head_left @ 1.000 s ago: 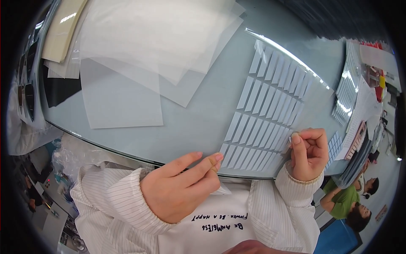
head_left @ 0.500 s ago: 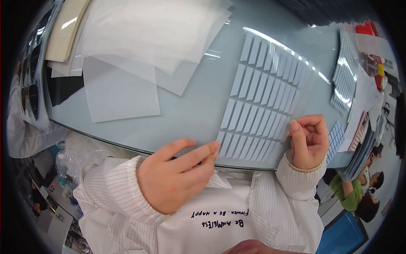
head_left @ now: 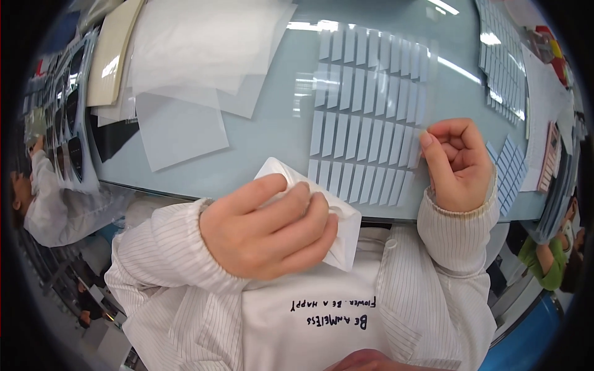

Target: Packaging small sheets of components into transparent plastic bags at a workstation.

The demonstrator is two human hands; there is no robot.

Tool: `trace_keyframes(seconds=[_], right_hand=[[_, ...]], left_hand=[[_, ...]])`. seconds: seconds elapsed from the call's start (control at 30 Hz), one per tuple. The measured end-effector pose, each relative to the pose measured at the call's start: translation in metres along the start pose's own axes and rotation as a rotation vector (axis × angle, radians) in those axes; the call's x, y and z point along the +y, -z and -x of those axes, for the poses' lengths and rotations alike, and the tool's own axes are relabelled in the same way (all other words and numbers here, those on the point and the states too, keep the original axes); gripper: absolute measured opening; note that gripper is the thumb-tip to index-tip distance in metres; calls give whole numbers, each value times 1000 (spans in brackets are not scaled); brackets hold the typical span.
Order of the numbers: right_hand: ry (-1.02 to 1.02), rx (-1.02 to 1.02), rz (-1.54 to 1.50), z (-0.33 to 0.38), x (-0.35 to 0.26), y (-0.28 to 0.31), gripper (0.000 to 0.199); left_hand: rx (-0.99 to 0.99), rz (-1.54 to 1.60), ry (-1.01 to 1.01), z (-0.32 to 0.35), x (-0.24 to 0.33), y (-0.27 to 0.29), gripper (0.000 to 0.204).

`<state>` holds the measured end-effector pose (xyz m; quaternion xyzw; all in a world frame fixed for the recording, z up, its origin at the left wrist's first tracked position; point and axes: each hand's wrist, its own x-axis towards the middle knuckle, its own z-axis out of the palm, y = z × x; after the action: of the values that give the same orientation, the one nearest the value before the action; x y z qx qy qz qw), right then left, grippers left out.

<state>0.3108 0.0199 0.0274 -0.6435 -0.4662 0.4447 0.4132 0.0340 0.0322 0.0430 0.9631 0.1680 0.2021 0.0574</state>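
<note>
A clear film sheet (head_left: 428,74) lies on the glass-topped table, carrying rows of slim pale-blue rectangular strips (head_left: 365,127). My right hand (head_left: 458,162) pinches its right edge between thumb and curled fingers. My left hand (head_left: 272,229) is bent round a folded white wipe (head_left: 343,226), cloth or paper I cannot tell, at the table's front edge, just left of the strips' lowest row. Part of the wipe is hidden beneath the fingers.
Translucent sheets (head_left: 198,43) and a cream stack (head_left: 111,55) lie at the far left. More strip sheets (head_left: 504,68) and a blue-gridded sheet (head_left: 510,170) lie at the right. A co-worker's white sleeve (head_left: 55,204) shows at the left edge.
My left hand has come up from the sheet's lower left corner with the white wipe, which was mostly hidden below the table edge. My right hand still pinches the film. The view has shifted.
</note>
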Motion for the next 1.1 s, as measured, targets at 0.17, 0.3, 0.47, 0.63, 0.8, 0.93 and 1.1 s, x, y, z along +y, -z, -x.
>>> trace_keyframes(seconds=[0.17, 0.3, 0.47, 0.63, 0.8, 0.93, 1.1], right_hand=[[33, 0, -22, 1, 4, -2, 12], [51, -13, 92, 2, -2, -8, 11], [85, 15, 127, 0, 0, -14, 10], [135, 39, 145, -2, 4, -14, 9], [186, 25, 200, -1, 8, -10, 12], [219, 2, 263, 1, 6, -7, 14], [262, 18, 294, 1, 7, -6, 13]], left_hand=[[-3, -75, -29, -17, -12, -8, 31], [3, -61, 42, -45, -59, -12, 32], [-1, -173, 0, -87, -116, -12, 31], [-10, -116, -64, -64, -92, -11, 21], [-187, 7, -71, -25, -15, 3, 24], [-40, -45, -67, -29, 4, -13, 33], [-107, -2, -106, -60, 0, -20, 32]])
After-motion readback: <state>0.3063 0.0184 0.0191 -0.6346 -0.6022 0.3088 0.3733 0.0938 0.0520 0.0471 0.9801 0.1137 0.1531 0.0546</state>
